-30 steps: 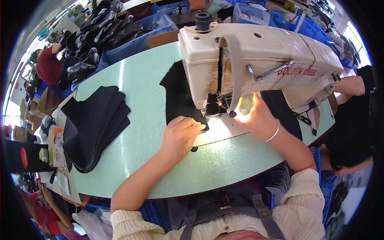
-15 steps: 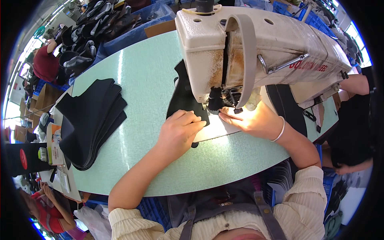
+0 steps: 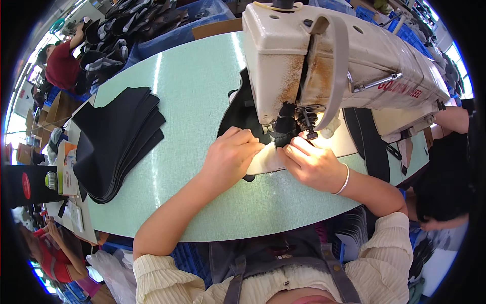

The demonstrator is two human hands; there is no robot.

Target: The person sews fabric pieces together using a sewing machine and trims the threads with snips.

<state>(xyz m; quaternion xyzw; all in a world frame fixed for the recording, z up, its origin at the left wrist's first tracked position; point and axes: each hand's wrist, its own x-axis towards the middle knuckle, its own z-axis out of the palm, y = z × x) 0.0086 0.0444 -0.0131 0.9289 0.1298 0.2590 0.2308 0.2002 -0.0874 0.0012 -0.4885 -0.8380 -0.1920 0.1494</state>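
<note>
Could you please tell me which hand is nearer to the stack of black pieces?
The left. The left hand is right of the stack, apart from it; the right hand is farther right, by the sewing machine.

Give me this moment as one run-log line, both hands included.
left hand: at black piece | right hand: just below sewing machine head | black stack: on green table, left side

Bold red capital letters (image 3: 400, 89), clear enough to read, ran along the side of the sewing machine (image 3: 372, 58). Well to the left of the machine, a red oval label (image 3: 26, 186) sat on a black panel (image 3: 39, 196), and a white-and-orange box (image 3: 70, 169) bore print; both were too small to read.
</note>
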